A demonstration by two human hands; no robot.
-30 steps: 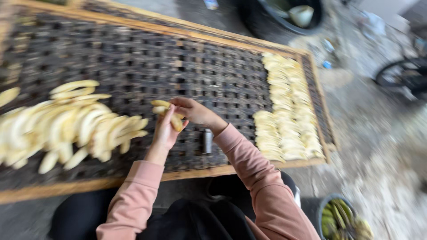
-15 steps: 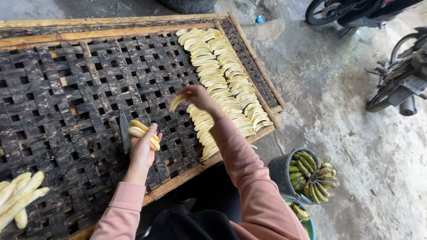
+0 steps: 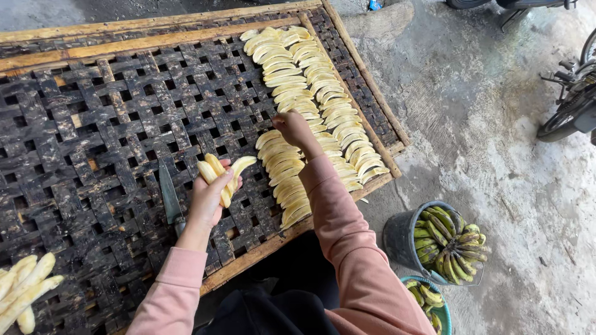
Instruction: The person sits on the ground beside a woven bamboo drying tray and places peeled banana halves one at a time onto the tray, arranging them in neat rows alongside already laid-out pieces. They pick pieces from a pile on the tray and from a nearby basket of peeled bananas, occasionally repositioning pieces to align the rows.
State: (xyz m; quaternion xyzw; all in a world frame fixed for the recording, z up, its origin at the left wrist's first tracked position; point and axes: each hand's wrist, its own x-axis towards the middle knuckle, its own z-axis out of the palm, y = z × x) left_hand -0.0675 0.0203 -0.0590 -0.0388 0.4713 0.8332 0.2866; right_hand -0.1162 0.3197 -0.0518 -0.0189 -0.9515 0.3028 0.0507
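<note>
On the woven rack (image 3: 93, 155), the left hand (image 3: 208, 198) clutches a few banana slices (image 3: 220, 174), long axes pointing away from the person. Just beyond, to the right, the right hand (image 3: 295, 129) pinches a slice down onto the laid rows (image 3: 310, 105). A knife (image 3: 169, 195) lies beside the left hand.

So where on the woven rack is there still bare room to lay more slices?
Most of the woven rack is bare: the wide stretch from the knife up to the far wooden rail. The right end is crowded with rows of banana slices, where the right hand works. The left hand holds slices; a small pile fills the near-left corner.
</note>
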